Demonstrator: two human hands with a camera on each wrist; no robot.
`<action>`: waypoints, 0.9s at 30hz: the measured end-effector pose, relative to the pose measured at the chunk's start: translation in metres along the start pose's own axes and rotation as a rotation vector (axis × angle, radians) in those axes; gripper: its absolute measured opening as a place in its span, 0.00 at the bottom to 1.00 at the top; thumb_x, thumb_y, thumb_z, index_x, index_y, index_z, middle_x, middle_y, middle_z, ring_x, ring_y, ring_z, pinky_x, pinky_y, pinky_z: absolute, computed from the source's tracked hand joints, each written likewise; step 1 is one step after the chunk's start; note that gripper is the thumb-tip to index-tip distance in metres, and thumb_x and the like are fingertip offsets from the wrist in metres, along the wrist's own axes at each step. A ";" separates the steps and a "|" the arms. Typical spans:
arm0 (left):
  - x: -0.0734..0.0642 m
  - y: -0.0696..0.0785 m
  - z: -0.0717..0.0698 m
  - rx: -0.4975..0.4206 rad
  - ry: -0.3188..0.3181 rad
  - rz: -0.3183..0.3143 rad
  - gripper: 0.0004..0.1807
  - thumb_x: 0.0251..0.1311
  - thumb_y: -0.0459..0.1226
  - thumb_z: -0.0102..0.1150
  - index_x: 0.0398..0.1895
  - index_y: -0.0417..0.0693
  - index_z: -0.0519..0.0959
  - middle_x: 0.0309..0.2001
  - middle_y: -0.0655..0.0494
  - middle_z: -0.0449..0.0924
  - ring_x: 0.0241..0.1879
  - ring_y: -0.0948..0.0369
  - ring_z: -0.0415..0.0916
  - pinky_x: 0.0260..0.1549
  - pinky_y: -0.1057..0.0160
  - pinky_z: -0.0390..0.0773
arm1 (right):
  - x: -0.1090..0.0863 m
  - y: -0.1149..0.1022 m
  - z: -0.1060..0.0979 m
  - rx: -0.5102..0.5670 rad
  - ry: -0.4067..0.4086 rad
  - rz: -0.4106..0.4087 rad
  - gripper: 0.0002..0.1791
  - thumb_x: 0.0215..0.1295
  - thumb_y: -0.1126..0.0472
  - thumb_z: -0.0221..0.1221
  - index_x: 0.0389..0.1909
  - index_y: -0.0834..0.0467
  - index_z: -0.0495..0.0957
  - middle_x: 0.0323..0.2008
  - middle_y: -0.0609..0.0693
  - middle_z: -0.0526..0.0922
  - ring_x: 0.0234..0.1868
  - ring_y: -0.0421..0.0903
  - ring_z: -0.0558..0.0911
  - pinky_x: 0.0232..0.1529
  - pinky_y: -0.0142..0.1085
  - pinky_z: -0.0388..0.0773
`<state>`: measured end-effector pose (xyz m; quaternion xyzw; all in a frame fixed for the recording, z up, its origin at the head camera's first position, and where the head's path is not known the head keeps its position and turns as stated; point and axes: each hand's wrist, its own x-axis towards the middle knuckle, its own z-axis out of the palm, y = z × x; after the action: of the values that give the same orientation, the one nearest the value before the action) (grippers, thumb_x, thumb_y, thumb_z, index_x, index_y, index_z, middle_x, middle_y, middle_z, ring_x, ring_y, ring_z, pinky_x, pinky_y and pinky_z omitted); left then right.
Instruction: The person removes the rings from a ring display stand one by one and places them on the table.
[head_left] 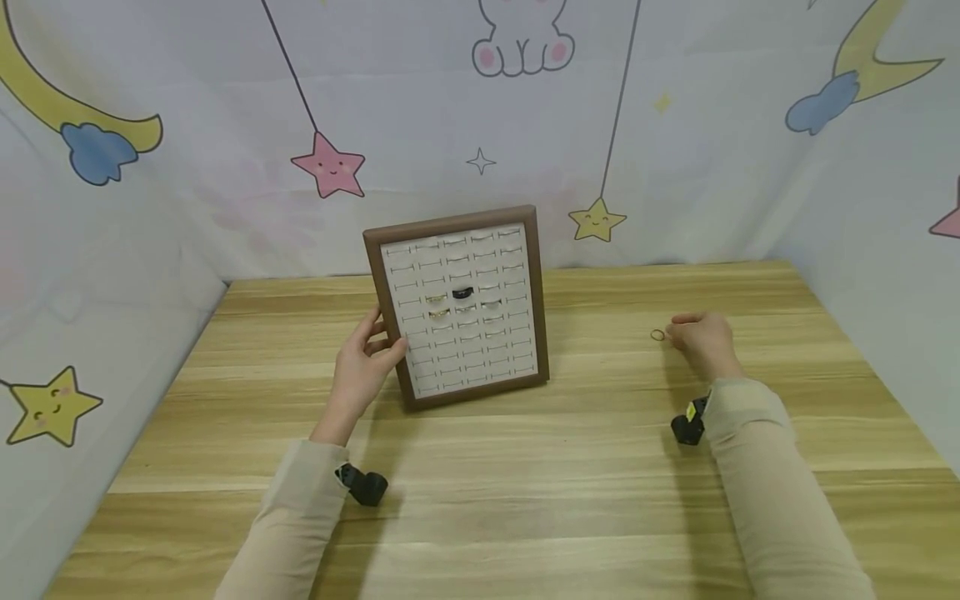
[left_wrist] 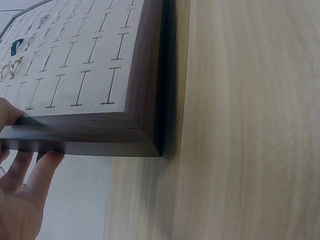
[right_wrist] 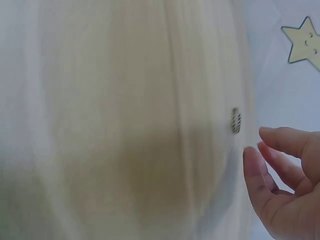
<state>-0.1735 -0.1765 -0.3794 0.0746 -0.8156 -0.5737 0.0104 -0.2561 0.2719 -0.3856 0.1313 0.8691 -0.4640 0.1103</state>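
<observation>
A brown-framed ring display board leans back on the table, its pale face lined with rows of slots. Several rings sit in the middle slots, among them a black ring and a gold ring. My left hand grips the board's left edge, thumb at the front and fingers behind. To the right, a loose ring with a patterned band, clearer in the right wrist view, lies just off my right hand. A gap separates thumb and fingers there, with nothing between them.
The wood-grain table stretches out to a white cloth backdrop printed with stars and moons, which rises behind and along both sides. A small black camera is strapped at the left wrist, another camera at the right.
</observation>
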 end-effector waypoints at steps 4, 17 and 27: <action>0.000 0.000 0.000 0.003 0.000 0.000 0.40 0.65 0.37 0.56 0.76 0.56 0.49 0.68 0.43 0.64 0.61 0.48 0.70 0.56 0.52 0.76 | 0.000 -0.014 0.004 -0.070 0.073 -0.004 0.25 0.69 0.56 0.51 0.63 0.66 0.69 0.58 0.65 0.74 0.37 0.39 0.79 0.40 0.29 0.76; -0.002 0.001 0.000 0.005 -0.012 -0.002 0.40 0.65 0.37 0.55 0.76 0.55 0.47 0.68 0.45 0.63 0.61 0.49 0.70 0.54 0.57 0.75 | -0.024 -0.092 0.040 0.000 0.112 -0.301 0.20 0.70 0.56 0.53 0.57 0.63 0.75 0.55 0.62 0.78 0.54 0.53 0.75 0.50 0.38 0.72; -0.002 0.001 -0.001 0.005 -0.008 0.000 0.40 0.65 0.37 0.55 0.76 0.55 0.48 0.68 0.45 0.63 0.61 0.50 0.70 0.51 0.62 0.76 | -0.056 -0.135 0.089 -0.002 0.074 -0.608 0.14 0.67 0.61 0.58 0.49 0.63 0.80 0.47 0.59 0.83 0.48 0.52 0.80 0.53 0.43 0.77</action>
<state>-0.1717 -0.1763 -0.3779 0.0723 -0.8171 -0.5720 0.0068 -0.2412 0.1184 -0.3116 -0.1179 0.8725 -0.4696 -0.0653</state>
